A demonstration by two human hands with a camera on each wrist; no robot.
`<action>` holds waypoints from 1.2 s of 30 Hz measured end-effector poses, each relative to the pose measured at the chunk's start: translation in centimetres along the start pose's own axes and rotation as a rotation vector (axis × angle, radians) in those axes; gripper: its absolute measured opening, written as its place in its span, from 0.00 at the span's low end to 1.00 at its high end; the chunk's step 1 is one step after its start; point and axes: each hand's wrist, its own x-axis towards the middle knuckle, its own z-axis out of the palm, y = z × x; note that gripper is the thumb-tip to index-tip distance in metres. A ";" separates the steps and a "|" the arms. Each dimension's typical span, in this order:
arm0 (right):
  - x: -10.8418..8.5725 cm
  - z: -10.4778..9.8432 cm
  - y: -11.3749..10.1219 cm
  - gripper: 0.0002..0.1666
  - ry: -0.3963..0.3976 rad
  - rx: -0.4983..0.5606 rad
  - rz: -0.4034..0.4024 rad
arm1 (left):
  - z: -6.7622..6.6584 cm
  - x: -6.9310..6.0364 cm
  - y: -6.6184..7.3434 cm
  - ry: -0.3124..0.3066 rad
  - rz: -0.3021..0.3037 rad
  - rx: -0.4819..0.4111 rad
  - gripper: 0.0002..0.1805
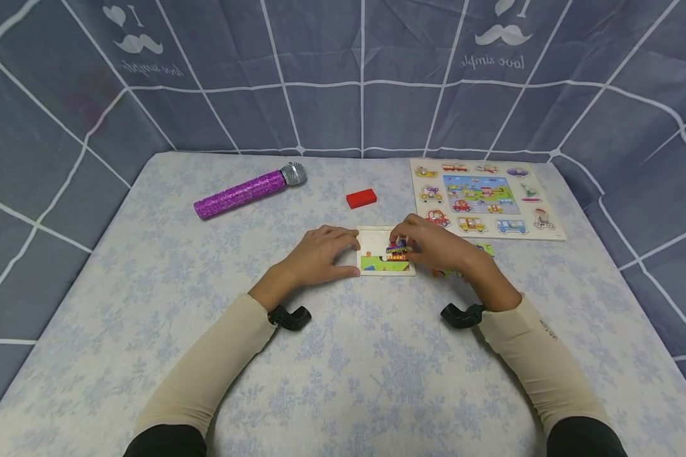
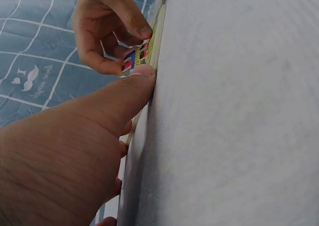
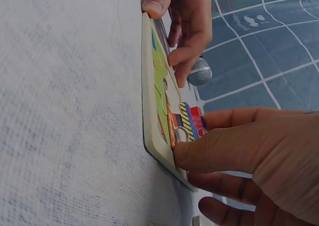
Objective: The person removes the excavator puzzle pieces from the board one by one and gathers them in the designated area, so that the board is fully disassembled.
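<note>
A small wooden puzzle board point(image 1: 375, 240) lies flat on the table, with green pieces seated along its near side. My left hand point(image 1: 322, 255) holds the board's left end, thumb at the near corner and fingers toward the far one. Between thumb and fingers, my right hand point(image 1: 434, 244) pinches a colourful puzzle piece point(image 3: 185, 117) with a yellow-and-black striped band. That piece is tilted over the board's right part, and the fingers hide some of it. More loose puzzle pieces point(image 1: 484, 249) lie partly hidden under and behind the right hand.
A larger puzzle board point(image 1: 537, 228) with vehicle pictures lies at the back right. A red block point(image 1: 361, 198) sits behind the small board. Back left lies a purple glitter microphone point(image 1: 242, 195). Grid-patterned curtains point(image 1: 331, 117) stand behind the table and at its sides.
</note>
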 end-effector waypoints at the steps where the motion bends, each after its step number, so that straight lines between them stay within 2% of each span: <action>1: 0.0 0.0 0.0 0.20 -0.003 -0.004 -0.002 | 0.0 0.0 0.0 0.001 0.001 -0.001 0.27; 10: -0.1 0.0 -0.2 0.20 0.000 -0.069 0.011 | 0.0 -0.1 0.1 0.008 0.004 -0.004 0.26; 15: -0.3 -0.4 0.0 0.21 0.049 -0.105 0.010 | -0.1 -0.1 0.1 0.007 0.006 0.002 0.26; 19: -1.3 -2.0 0.3 0.22 0.128 -0.040 -0.003 | 0.0 -0.1 0.1 0.005 0.002 0.004 0.26; 22: -3.1 -3.4 1.1 0.22 0.211 -0.005 -0.017 | 0.0 -0.1 0.1 0.004 0.000 0.005 0.27; 25: -5.8 -4.2 2.3 0.23 0.270 -0.007 0.025 | 0.0 -0.1 0.1 -0.001 -0.002 0.011 0.27; 31: -11.9 -3.7 5.1 0.20 0.257 -0.024 0.142 | 0.0 0.0 0.1 -0.001 0.003 0.010 0.27; 34: -14.0 -2.7 6.3 0.17 0.245 -0.042 0.147 | 0.0 -0.1 0.1 0.005 0.006 0.010 0.27; 36: -14.8 -2.0 6.9 0.16 0.253 -0.054 0.129 | 0.1 -0.1 0.1 0.004 0.003 0.013 0.27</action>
